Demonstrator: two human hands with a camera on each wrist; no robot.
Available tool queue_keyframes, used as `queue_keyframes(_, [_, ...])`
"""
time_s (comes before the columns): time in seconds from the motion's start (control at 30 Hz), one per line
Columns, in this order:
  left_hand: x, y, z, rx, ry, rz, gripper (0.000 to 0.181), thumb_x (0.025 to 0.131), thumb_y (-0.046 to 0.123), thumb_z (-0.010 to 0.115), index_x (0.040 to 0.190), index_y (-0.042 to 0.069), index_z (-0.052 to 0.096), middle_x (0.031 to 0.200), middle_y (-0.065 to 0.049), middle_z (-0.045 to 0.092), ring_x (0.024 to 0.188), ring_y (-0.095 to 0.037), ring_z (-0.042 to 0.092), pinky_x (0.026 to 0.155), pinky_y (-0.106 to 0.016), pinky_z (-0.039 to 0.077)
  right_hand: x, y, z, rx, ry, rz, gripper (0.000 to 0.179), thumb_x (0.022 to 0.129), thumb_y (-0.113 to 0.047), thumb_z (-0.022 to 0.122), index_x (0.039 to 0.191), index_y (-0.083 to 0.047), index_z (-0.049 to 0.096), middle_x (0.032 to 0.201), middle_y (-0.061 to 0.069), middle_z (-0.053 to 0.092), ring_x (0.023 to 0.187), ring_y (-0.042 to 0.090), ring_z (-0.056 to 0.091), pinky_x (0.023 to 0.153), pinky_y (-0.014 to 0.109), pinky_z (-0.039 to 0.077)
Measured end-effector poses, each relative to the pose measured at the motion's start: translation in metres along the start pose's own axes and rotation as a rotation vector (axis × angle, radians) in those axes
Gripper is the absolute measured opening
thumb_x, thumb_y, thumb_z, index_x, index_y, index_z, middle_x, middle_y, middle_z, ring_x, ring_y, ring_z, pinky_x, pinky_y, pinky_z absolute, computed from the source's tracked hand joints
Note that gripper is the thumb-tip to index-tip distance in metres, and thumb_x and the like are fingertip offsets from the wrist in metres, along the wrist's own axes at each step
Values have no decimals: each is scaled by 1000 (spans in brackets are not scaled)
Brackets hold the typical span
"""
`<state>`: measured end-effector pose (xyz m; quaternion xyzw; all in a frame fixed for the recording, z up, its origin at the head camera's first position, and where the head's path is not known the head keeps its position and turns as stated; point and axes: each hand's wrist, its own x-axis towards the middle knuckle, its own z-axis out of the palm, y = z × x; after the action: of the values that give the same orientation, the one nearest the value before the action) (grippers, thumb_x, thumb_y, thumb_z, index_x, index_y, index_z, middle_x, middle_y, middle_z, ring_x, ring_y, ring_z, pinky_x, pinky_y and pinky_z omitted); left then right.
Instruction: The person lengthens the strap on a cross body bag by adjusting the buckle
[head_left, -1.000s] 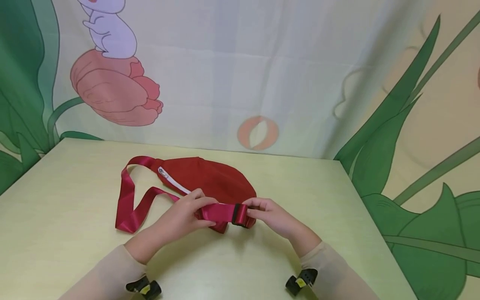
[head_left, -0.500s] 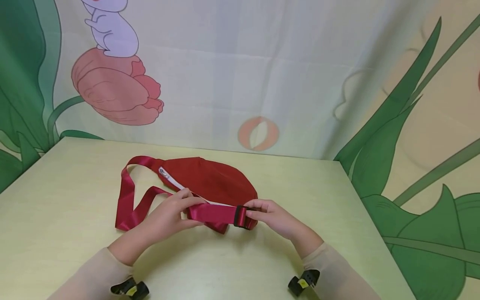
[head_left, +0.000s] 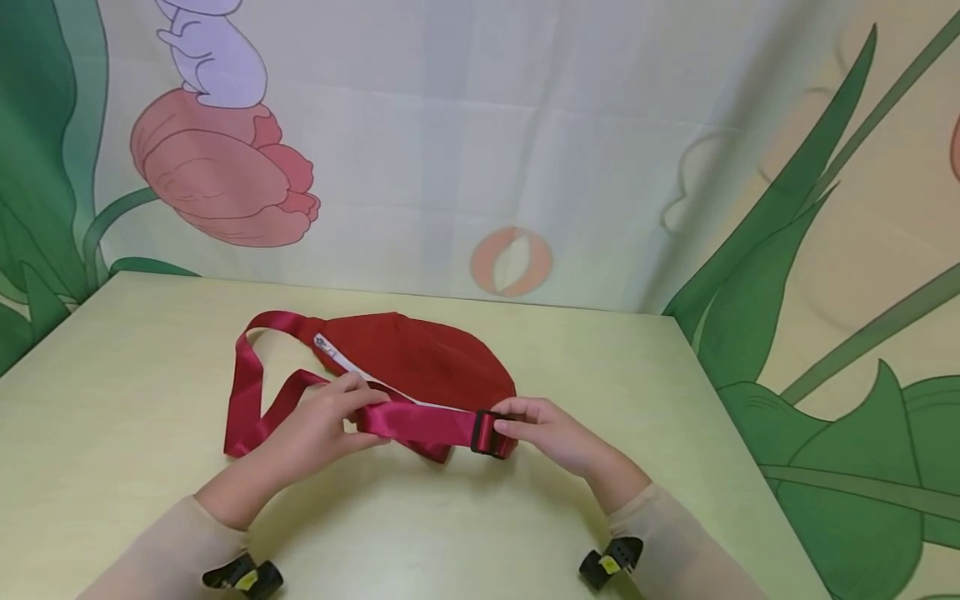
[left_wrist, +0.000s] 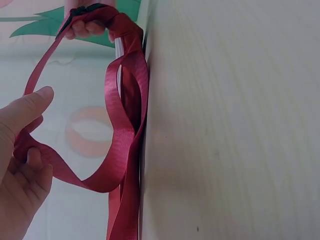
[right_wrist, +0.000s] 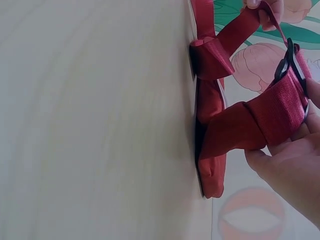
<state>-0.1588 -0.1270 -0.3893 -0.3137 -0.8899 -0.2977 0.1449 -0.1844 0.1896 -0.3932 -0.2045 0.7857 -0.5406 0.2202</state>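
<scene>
A red waist bag [head_left: 427, 354] with a white zipper [head_left: 343, 360] lies on the table. Its shiny crimson strap [head_left: 438, 425] is raised in front of it, between both hands. My left hand [head_left: 315, 425] pinches the strap between thumb and fingers; in the left wrist view a slack loop of strap [left_wrist: 116, 155] hangs from there. At the bag's right end my right hand [head_left: 555, 437] grips the strap at a black slide buckle [head_left: 478, 432]. The right wrist view shows the strap folded through this buckle [right_wrist: 298, 70], with fingertips partly behind it.
A pale wooden table [head_left: 600, 375] bears the bag. Another strap loop [head_left: 243, 392] spreads out left of the bag. Behind the table hangs a printed curtain [head_left: 390, 183] with flowers and leaves. Each sleeve cuff carries a small black wrist camera [head_left: 611, 562].
My left hand has slid left along the strap, so a longer stretch shows between it and the buckle. The right hand stays nearly in place at the buckle.
</scene>
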Motion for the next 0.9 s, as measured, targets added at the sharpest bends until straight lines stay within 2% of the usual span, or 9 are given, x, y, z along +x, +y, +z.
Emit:
queue_keyframes(0.07, [-1,-1,-2,3,5,3,42,67,17,85,105,11,69,88,7,54,72,-4,51,65,-29,45,-1,0,-1,-6,4,6,27,94,-21,56,114,-3,61,100,5,62,95,21,54,87,35,43])
queue_keyframes(0.17, [-2,-3,-6,8,-8,-17,43,68,17,84,107,10,68,92,6,55,73,-7,51,62,-26,49,-2,-1,-2,-12,4,12,27,94,-21,56,114,-3,61,100,5,62,96,21,54,88,36,43])
queue_keyframes(0.3, [-3,-5,-13,85,-9,-94,45,69,16,83,110,9,66,95,3,55,74,-10,51,63,-24,49,-7,-3,-5,-24,27,32,24,94,-19,56,111,-2,61,99,6,61,96,22,54,89,39,42])
queue_keyframes(0.43, [-4,-9,-20,158,1,-162,45,70,13,82,110,6,65,96,-2,58,77,-14,53,66,-28,50,-12,-2,-9,-57,61,56,19,93,-14,55,106,-1,60,98,6,61,93,21,54,87,39,44])
queue_keyframes(0.67, [-8,-16,-36,246,5,-206,43,66,13,84,104,5,65,94,-6,60,79,-19,56,66,-35,52,-17,-1,-20,-127,62,15,12,93,-11,56,100,-4,62,96,7,61,90,23,55,80,36,47])
queue_keyframes(0.77, [-11,-20,-46,266,8,-243,40,66,12,84,101,6,64,95,-8,61,80,-22,56,65,-38,52,-19,2,-28,-199,69,-5,15,93,-14,57,104,-6,64,97,5,62,91,22,55,80,37,47])
queue_keyframes(0.9, [-11,-24,-57,295,-10,-259,37,66,11,85,95,5,62,91,-9,61,78,-24,55,61,-39,50,-19,9,-38,-366,82,-27,20,92,-18,59,109,-10,66,96,0,64,89,19,55,77,32,47])
